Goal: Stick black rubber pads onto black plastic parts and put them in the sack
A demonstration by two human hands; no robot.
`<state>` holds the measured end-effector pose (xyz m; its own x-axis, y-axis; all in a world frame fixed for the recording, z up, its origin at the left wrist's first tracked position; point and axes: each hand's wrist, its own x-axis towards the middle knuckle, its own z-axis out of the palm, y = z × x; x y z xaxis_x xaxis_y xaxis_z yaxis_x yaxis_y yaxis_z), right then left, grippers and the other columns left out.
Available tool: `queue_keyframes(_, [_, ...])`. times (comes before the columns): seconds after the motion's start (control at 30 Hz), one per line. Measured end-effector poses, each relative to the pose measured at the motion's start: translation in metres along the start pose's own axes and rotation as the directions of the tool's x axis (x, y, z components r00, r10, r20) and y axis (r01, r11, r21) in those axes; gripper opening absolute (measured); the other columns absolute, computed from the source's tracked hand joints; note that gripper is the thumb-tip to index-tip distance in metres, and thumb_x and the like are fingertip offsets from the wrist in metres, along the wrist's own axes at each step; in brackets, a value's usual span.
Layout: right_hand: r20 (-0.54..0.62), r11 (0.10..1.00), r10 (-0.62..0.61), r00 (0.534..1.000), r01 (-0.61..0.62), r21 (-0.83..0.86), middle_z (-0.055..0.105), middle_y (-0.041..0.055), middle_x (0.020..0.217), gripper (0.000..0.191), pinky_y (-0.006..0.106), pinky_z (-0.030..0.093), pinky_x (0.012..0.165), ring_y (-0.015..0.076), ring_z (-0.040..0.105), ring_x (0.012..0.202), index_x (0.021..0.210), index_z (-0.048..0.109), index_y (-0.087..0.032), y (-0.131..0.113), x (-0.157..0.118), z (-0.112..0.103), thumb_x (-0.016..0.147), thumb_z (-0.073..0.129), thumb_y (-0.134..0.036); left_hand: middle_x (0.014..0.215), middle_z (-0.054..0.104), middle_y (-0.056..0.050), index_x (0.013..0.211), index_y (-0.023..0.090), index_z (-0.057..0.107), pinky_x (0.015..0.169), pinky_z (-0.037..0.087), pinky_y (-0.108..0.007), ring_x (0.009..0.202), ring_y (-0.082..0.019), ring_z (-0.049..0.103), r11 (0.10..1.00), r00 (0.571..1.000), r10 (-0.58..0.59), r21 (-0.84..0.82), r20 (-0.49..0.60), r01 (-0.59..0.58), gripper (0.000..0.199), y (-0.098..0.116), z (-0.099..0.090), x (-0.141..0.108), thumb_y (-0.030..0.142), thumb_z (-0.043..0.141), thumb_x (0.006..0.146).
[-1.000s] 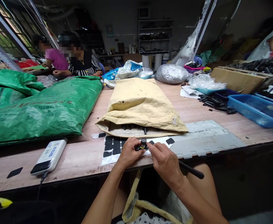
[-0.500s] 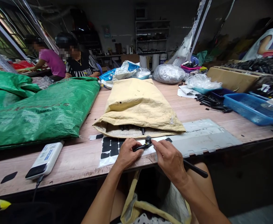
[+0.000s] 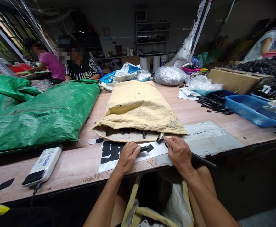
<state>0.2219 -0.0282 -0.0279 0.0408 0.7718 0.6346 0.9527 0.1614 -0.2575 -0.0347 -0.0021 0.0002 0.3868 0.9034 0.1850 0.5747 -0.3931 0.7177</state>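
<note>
My left hand [image 3: 129, 156] is closed on a slim black plastic part [image 3: 143, 148], held just over a white sheet [image 3: 138, 161] with black patches. The part's grip end is hidden by my fingers. My right hand [image 3: 179, 154] grips a small hammer [image 3: 160, 138] with a cylindrical, partly shiny head. Its long black handle runs back past my wrist. The hammer head is apart from the black part, to its right. Behind both hands lies a cream woven sack [image 3: 142, 107], its mouth facing me with several black pieces inside.
A green sack [image 3: 45, 110] and a white power bank [image 3: 43, 165] lie left. At right are a grey board [image 3: 206, 138], black parts [image 3: 213, 105] and a blue tray [image 3: 246, 113]. An open bag [image 3: 156, 211] hangs below the table edge. Co-workers sit beyond.
The hammer head has moved right, away from the black part, together with my right hand. My left hand stays nearly in place with the part.
</note>
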Motion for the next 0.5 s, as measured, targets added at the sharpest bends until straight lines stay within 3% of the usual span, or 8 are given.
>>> queue_keyframes(0.17, [0.009,1.0,0.021,1.0,-0.021,-0.001,0.068,0.0032,0.092,0.028,0.031,0.037,0.079,0.0189,0.053,0.087,0.112,0.073,-0.027,-0.003,0.0,-0.0013,0.094,0.056,-0.015,0.08,0.055,-0.003,0.068,0.02,0.051,0.08,0.039,-0.034,0.087,-0.021,0.052,1.0,1.0,-0.008,0.02,0.004,0.007,0.043,0.0031,-0.0019,-0.0004,0.04,0.035,0.103])
queue_keyframes(0.5, [-0.001,0.998,0.057,0.998,-0.057,-0.001,0.068,0.002,0.093,0.03,0.031,0.036,0.079,0.0193,0.053,0.088,0.113,0.073,-0.028,-0.0055,-0.0001,-0.0003,0.092,0.057,-0.013,0.081,0.056,-0.004,0.071,0.02,0.055,0.08,0.039,-0.035,0.085,-0.021,0.049,0.996,0.999,-0.012,0.085,0.035,0.009,0.047,0.0075,-0.0032,-0.0021,0.043,0.03,0.104])
